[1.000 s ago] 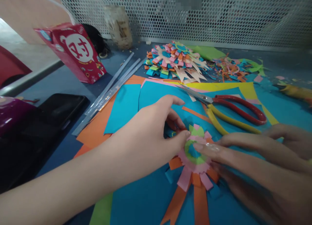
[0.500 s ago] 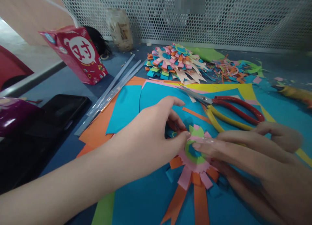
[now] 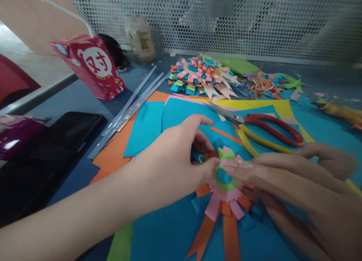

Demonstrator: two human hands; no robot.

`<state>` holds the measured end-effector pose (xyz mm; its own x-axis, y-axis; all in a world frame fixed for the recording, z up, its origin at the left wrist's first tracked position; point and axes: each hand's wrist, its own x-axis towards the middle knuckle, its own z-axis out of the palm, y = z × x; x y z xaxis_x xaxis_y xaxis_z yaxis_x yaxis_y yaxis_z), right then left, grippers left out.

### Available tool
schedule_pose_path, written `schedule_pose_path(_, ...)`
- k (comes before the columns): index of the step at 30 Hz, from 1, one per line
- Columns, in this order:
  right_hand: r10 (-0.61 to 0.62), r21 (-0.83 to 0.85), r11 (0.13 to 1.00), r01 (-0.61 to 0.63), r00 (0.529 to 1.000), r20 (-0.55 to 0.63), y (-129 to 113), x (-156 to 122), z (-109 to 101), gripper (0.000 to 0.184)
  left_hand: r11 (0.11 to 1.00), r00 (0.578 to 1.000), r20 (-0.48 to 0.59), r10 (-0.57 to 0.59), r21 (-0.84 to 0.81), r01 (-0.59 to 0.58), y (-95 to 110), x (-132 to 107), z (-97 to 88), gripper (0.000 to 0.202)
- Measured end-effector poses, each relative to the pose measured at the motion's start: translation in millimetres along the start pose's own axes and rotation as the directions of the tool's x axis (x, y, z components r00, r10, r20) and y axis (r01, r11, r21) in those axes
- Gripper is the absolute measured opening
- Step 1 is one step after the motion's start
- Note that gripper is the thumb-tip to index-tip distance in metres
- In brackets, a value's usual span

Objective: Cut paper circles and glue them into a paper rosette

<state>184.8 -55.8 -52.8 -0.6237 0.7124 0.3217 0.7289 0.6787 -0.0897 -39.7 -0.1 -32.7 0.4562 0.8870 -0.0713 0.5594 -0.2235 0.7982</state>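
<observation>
A paper rosette (image 3: 224, 195) of pink, orange, green and blue strips, with two orange tails, lies on a blue sheet (image 3: 175, 227) near the table's front. My left hand (image 3: 175, 155) pinches the rosette's left edge between thumb and fingers. My right hand (image 3: 285, 182) comes in from the right with its fingers stretched out, the fingertips pressing on the green ring at the rosette's middle. Just behind the rosette lie scissors (image 3: 266, 131) with red and yellow handles.
A pile of finished rosettes (image 3: 202, 74) and paper scraps (image 3: 266, 82) lie at the back, in front of a perforated metal screen. Clear sticks (image 3: 132, 103), a red carton (image 3: 90, 67), a black phone (image 3: 56, 136) and a purple object (image 3: 14, 135) are at the left. A yellow tool (image 3: 341, 111) lies far right.
Both hands stay on the rosette. My right hand has slid slightly left over its middle, and the view has shifted a little.
</observation>
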Motion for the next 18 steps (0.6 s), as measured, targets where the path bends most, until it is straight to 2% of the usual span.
schedule_pose_path(4, -0.047, 0.015, 0.999, 0.048, 0.998, -0.05, 0.6, 0.6, 1.5, 0.044, 1.0, 1.0, 0.021, 0.007, -0.014, -0.007, 1.2, -1.6, -1.2, 0.049)
schedule_pose_path(9, -0.104, 0.011, 0.994, 0.105, 0.993, -0.057, -6.5, 6.3, -0.8, 0.042, 0.999, 0.999, 0.043, 0.018, -0.043, -0.016, 0.1, 0.0, 0.9, 0.058)
schedule_pose_path(18, -0.079, 0.045, 0.996, 0.081, 0.995, -0.059, -6.4, 4.8, -0.6, 0.042, 0.999, 0.999, 0.044, 0.006, -0.038, -0.004, 3.9, -1.1, 0.8, 0.051)
